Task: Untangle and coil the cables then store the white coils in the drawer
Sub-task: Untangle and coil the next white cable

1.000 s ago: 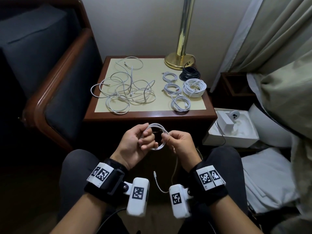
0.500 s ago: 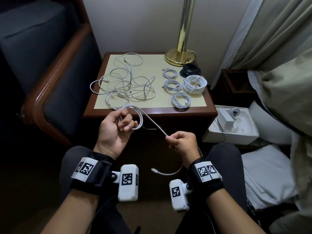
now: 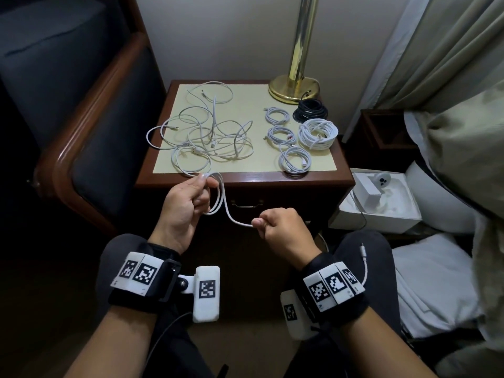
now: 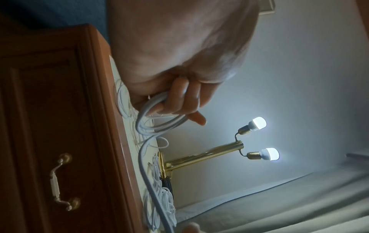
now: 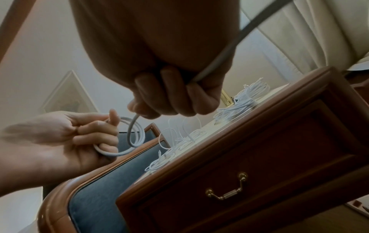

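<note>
My left hand (image 3: 191, 199) grips a small coil of white cable (image 3: 218, 195) in front of the nightstand's front edge; the same coil (image 4: 159, 124) loops under its fingers in the left wrist view. The cable's free run sags across to my right hand (image 3: 275, 225), which holds it in a fist (image 5: 175, 97). Its tail trails past my right wrist to a plug (image 3: 362, 248). A tangle of white cables (image 3: 210, 137) lies on the left of the nightstand top. Several finished white coils (image 3: 294, 159) lie on the right. The drawer (image 3: 246, 205) is closed.
A black coil (image 3: 311, 111) sits by the brass lamp base (image 3: 293, 87) at the back right. An upholstered armchair (image 3: 90, 137) stands to the left. A white box with a charger (image 3: 376, 200) and bedding lie to the right.
My hands moved apart: the left rose with the coil to the nightstand's edge, the right drew the cable right. The cable's tail swung from between my wrists to the right.
</note>
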Action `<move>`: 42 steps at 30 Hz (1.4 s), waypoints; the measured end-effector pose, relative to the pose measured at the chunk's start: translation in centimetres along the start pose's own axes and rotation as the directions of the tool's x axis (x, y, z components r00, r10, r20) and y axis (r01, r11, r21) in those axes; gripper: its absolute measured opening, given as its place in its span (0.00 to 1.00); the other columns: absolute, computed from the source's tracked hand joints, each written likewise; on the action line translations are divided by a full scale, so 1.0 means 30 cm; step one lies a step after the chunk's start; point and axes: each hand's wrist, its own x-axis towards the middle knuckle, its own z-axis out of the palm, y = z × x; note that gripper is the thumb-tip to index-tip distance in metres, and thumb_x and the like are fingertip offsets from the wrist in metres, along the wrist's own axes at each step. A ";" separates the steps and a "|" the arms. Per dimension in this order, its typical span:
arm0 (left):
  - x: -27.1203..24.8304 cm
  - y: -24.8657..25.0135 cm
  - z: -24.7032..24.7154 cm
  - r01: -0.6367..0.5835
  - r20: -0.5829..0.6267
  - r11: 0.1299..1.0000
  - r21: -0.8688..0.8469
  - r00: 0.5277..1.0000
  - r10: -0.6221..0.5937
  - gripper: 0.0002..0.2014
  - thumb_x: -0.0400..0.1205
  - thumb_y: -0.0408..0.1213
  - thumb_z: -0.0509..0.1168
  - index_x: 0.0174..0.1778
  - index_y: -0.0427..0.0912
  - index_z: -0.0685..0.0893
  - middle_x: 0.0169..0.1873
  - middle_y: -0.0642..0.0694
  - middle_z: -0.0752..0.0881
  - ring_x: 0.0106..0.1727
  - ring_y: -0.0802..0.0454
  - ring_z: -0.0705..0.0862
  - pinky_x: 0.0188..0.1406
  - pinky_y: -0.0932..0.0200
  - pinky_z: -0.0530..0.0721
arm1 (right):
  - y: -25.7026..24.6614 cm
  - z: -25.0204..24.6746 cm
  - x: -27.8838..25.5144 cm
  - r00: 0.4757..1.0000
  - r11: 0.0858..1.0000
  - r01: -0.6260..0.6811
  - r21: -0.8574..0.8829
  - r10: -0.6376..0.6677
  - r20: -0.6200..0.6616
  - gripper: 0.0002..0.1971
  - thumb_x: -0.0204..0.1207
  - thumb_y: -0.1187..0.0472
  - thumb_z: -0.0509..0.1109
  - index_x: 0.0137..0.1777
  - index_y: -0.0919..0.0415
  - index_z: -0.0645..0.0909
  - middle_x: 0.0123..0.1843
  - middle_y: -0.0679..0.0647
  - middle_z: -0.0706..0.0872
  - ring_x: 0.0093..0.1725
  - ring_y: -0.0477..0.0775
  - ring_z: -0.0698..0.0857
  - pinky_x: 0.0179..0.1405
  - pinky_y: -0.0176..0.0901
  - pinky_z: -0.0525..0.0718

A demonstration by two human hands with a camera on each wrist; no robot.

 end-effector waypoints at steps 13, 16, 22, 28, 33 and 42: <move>-0.028 -0.056 0.063 -0.022 0.099 0.996 0.091 0.995 0.013 0.17 0.89 0.35 0.53 0.38 0.35 0.81 0.20 0.50 0.75 0.22 0.57 0.72 0.25 0.67 0.71 | -0.028 0.000 -0.011 0.990 0.963 0.098 0.253 -0.120 0.071 0.23 0.81 0.59 0.67 0.22 0.54 0.72 0.21 0.47 0.72 0.24 0.45 0.71 0.29 0.44 0.70; -0.041 -0.068 0.081 0.021 0.149 0.993 0.118 0.988 -0.038 0.17 0.88 0.35 0.54 0.37 0.36 0.81 0.22 0.47 0.78 0.24 0.56 0.76 0.28 0.66 0.75 | -0.020 0.007 0.000 0.991 0.953 0.133 0.272 -0.125 -0.047 0.23 0.81 0.60 0.67 0.21 0.52 0.72 0.21 0.46 0.74 0.24 0.43 0.72 0.29 0.42 0.70; -0.057 -0.091 0.108 0.088 0.256 0.972 0.220 0.956 -0.144 0.17 0.88 0.36 0.55 0.35 0.35 0.81 0.25 0.45 0.80 0.24 0.55 0.78 0.28 0.62 0.73 | -0.002 0.023 0.014 0.968 0.948 0.184 0.260 -0.129 -0.215 0.16 0.76 0.60 0.73 0.27 0.57 0.80 0.21 0.42 0.77 0.26 0.41 0.77 0.28 0.31 0.69; -0.070 -0.094 0.125 0.169 0.247 0.941 0.294 0.937 -0.246 0.18 0.89 0.36 0.55 0.35 0.35 0.79 0.20 0.44 0.77 0.17 0.55 0.73 0.16 0.66 0.68 | 0.002 0.026 -0.006 0.945 0.917 0.192 0.351 -0.076 -0.319 0.16 0.66 0.63 0.81 0.38 0.58 0.73 0.25 0.44 0.78 0.24 0.39 0.78 0.24 0.25 0.69; -0.089 -0.094 0.128 0.143 0.266 0.928 0.344 0.933 -0.243 0.15 0.88 0.35 0.56 0.37 0.33 0.77 0.19 0.44 0.73 0.18 0.54 0.68 0.19 0.63 0.62 | 0.023 0.063 -0.006 0.944 0.890 0.233 0.393 -0.111 -0.309 0.15 0.66 0.62 0.81 0.35 0.56 0.74 0.26 0.46 0.78 0.26 0.42 0.75 0.28 0.33 0.73; -0.095 -0.071 0.103 0.251 0.340 0.892 0.376 0.858 -0.385 0.17 0.87 0.36 0.57 0.31 0.38 0.76 0.21 0.50 0.66 0.18 0.61 0.59 0.15 0.71 0.56 | 0.055 0.047 -0.011 0.968 0.808 0.231 0.541 -0.132 -0.215 0.11 0.62 0.63 0.78 0.32 0.52 0.78 0.30 0.48 0.81 0.31 0.43 0.78 0.31 0.38 0.76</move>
